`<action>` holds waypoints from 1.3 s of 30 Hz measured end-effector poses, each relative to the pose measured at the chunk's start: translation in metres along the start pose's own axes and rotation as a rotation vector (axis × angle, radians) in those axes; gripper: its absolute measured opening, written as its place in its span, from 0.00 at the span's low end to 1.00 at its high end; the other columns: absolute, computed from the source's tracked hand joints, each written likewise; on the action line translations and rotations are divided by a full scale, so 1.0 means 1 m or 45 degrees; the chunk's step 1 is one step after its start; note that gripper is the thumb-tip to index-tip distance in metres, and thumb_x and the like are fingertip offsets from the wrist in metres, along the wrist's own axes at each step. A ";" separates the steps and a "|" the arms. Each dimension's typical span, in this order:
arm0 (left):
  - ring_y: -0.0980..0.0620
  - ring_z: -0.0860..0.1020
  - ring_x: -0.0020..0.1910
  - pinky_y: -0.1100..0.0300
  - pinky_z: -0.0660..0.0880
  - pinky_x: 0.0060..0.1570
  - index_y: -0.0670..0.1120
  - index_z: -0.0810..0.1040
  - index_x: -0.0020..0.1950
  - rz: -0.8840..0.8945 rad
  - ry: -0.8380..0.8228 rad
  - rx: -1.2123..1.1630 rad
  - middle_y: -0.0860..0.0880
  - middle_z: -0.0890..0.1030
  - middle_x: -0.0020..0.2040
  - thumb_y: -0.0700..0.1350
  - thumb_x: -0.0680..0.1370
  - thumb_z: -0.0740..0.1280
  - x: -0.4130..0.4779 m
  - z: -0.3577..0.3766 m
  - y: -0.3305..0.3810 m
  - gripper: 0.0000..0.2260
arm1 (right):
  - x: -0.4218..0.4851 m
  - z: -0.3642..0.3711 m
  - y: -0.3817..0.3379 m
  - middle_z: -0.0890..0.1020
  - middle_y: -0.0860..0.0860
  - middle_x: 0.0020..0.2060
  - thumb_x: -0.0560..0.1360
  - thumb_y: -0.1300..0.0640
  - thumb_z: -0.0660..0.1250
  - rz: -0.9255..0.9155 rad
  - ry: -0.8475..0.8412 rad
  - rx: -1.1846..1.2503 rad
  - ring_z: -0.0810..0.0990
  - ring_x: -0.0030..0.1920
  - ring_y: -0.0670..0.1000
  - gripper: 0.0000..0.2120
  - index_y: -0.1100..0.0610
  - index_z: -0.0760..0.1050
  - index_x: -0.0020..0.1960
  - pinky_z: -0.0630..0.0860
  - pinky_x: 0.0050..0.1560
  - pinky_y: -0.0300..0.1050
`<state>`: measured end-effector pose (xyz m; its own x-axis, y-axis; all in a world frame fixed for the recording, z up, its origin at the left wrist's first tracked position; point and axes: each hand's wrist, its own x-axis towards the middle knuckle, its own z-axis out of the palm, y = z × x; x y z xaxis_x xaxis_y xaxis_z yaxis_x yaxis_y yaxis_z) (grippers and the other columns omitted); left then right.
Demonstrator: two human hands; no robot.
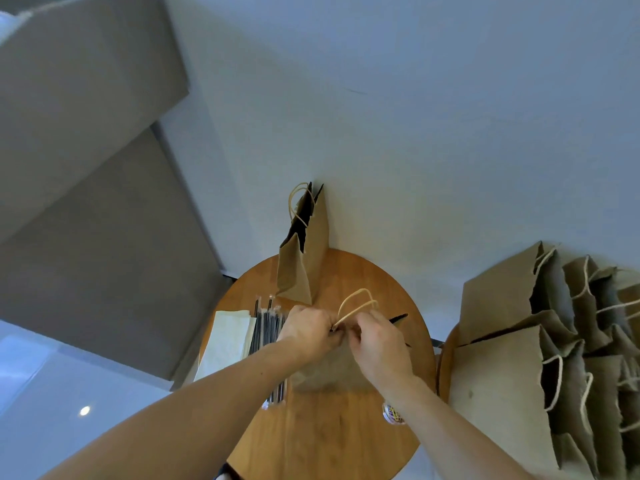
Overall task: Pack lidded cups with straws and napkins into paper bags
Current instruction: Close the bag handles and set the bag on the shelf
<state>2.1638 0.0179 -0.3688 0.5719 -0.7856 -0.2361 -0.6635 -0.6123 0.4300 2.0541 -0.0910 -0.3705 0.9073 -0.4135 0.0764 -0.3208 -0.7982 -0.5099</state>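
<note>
Bag [329, 372] stands mid-table [329, 438]. Left hand [306, 332] and right hand [379, 344] pinch its top edge together, fingers curled. Straws [266, 330] and napkins [225, 344] lie just left, left forearm crossing the straws. Open bag [301, 271] behind; more bags [502, 368] right.

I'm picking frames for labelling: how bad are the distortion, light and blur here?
Head view: strong wide-angle warp, the table drawn out oval and the bags at right leaning outward; dim, bluish, even light with one glare spot at lower left; left hand and right hand, pinching the paper bag, look slightly soft.
</note>
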 end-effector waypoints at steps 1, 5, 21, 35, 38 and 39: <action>0.55 0.72 0.36 0.56 0.66 0.55 0.58 0.65 0.31 0.006 0.000 -0.001 0.59 0.68 0.28 0.51 0.80 0.62 0.001 0.000 -0.001 0.17 | 0.001 0.001 0.000 0.81 0.47 0.42 0.75 0.59 0.70 0.009 0.008 0.023 0.79 0.43 0.48 0.02 0.54 0.81 0.47 0.75 0.42 0.39; 0.54 0.70 0.35 0.59 0.63 0.50 0.57 0.65 0.31 0.030 0.017 0.025 0.59 0.68 0.28 0.51 0.80 0.62 0.002 0.003 -0.004 0.17 | 0.002 -0.002 0.004 0.84 0.44 0.40 0.75 0.59 0.71 0.054 -0.014 0.109 0.81 0.41 0.47 0.06 0.49 0.83 0.47 0.73 0.41 0.38; 0.54 0.70 0.35 0.55 0.65 0.55 0.57 0.61 0.29 0.145 0.156 -0.038 0.61 0.65 0.28 0.48 0.78 0.65 -0.004 0.009 -0.007 0.19 | 0.013 -0.007 0.011 0.83 0.47 0.49 0.81 0.54 0.60 -0.127 -0.266 -0.339 0.81 0.48 0.51 0.09 0.52 0.77 0.56 0.77 0.47 0.48; 0.53 0.65 0.31 0.57 0.61 0.43 0.55 0.56 0.27 0.174 0.243 -0.019 0.56 0.68 0.28 0.48 0.76 0.68 -0.004 0.021 -0.010 0.24 | 0.015 0.001 0.009 0.83 0.49 0.44 0.80 0.53 0.63 -0.072 -0.335 -0.497 0.82 0.41 0.52 0.07 0.52 0.79 0.49 0.70 0.35 0.43; 0.53 0.67 0.31 0.57 0.63 0.45 0.55 0.58 0.27 0.145 0.228 0.017 0.58 0.65 0.27 0.50 0.77 0.67 -0.004 0.019 -0.009 0.23 | 0.013 0.000 0.008 0.83 0.49 0.46 0.81 0.52 0.62 -0.099 -0.334 -0.516 0.82 0.43 0.52 0.08 0.53 0.78 0.51 0.70 0.36 0.44; 0.54 0.68 0.32 0.57 0.66 0.47 0.56 0.60 0.27 0.128 0.229 0.016 0.59 0.66 0.27 0.50 0.77 0.66 -0.004 0.017 -0.009 0.22 | 0.012 -0.002 0.009 0.83 0.48 0.48 0.81 0.51 0.61 -0.128 -0.316 -0.501 0.82 0.44 0.51 0.08 0.52 0.78 0.53 0.73 0.37 0.44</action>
<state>2.1596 0.0247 -0.3863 0.5785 -0.8150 -0.0324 -0.7270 -0.5332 0.4327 2.0615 -0.1038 -0.3730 0.9614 -0.2464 -0.1229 -0.2629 -0.9541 -0.1437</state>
